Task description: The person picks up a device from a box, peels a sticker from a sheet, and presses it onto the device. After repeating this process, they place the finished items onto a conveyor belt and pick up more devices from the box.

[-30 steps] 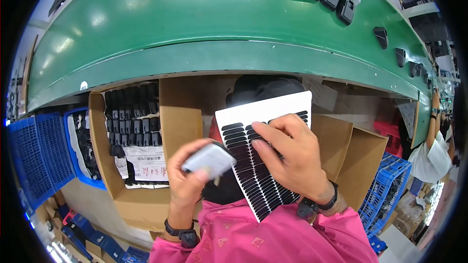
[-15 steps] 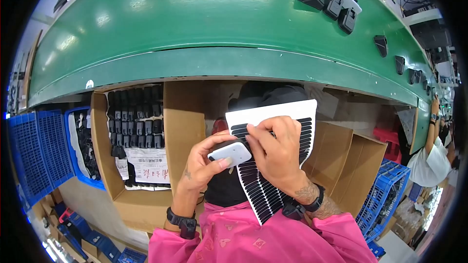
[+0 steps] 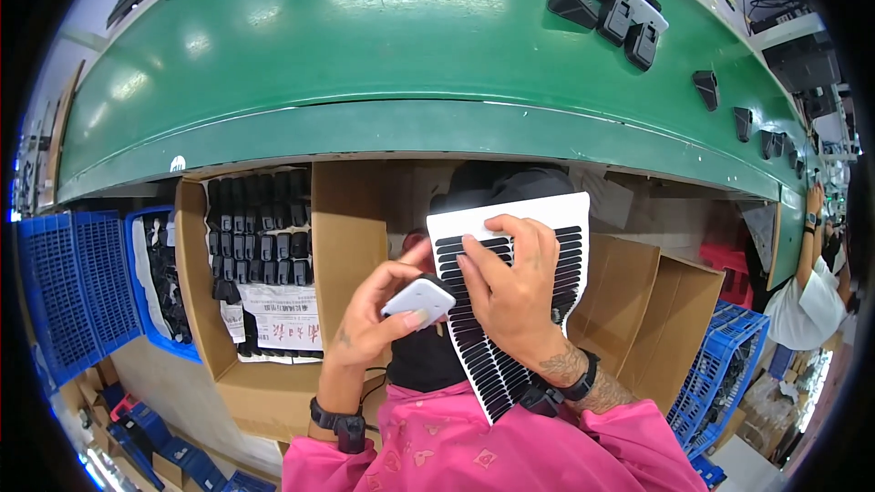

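Note:
My left hand [image 3: 374, 314] is closed around a small rounded device [image 3: 421, 299] with a white face and a dark side, its thumb lying across the white face. A white sheet [image 3: 510, 205] covered in rows of short black strips [image 3: 567, 260], apparently stickers, rests over my lap. Over the sheet's upper left part, my right hand [image 3: 515, 287] bends thumb and index finger toward each other against the strips. Whatever sits between those fingertips is too small to make out. The device is just left of the sheet, apart from the right fingertips.
Ahead runs a green workbench [image 3: 319, 46] with several black devices [image 3: 615, 18] at its right. An open carton [image 3: 273, 383] with rows of black parts and newspaper stands left, another carton [image 3: 638, 310] right. Blue crates [image 3: 77, 282] flank both sides. Another person [image 3: 807, 310] is at far right.
My left hand and the device have moved slightly left and down, away from my right fingertips. The right fingers have shifted from the device's edge onto the sheet's strips.

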The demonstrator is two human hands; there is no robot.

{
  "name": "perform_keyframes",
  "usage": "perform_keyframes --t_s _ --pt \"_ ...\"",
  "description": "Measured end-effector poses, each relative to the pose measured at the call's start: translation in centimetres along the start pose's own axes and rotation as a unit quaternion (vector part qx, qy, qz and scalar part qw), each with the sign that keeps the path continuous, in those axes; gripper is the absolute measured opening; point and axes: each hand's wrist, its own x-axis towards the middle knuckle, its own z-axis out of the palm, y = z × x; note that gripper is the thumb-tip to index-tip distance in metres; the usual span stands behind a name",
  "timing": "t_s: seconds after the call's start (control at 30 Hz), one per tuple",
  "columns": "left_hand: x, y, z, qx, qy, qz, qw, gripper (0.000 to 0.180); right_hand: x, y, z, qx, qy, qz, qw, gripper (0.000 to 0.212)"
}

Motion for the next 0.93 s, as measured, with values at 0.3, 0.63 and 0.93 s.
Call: perform_keyframes --t_s 0.3,0.63,0.93 --pt "-0.2 0.3 0.4 -0.043 0.002 0.055 0.998 0.046 0.3 -0.6 -1.1 0.093 -0.013 0.063 0.994 0.015" --pt "-0.1 4.3 2.6 0.177 -0.133 0.093 0.971 0.046 -0.2 -1.3 -4.7 0.365 -0.099 0.149 0.913 0.011" --pt "0.3 3.1 3.4 0.105 -0.116 0.056 0.986 0.044 -0.2 -0.1 -5.6 0.268 -0.160 0.101 0.945 0.049"
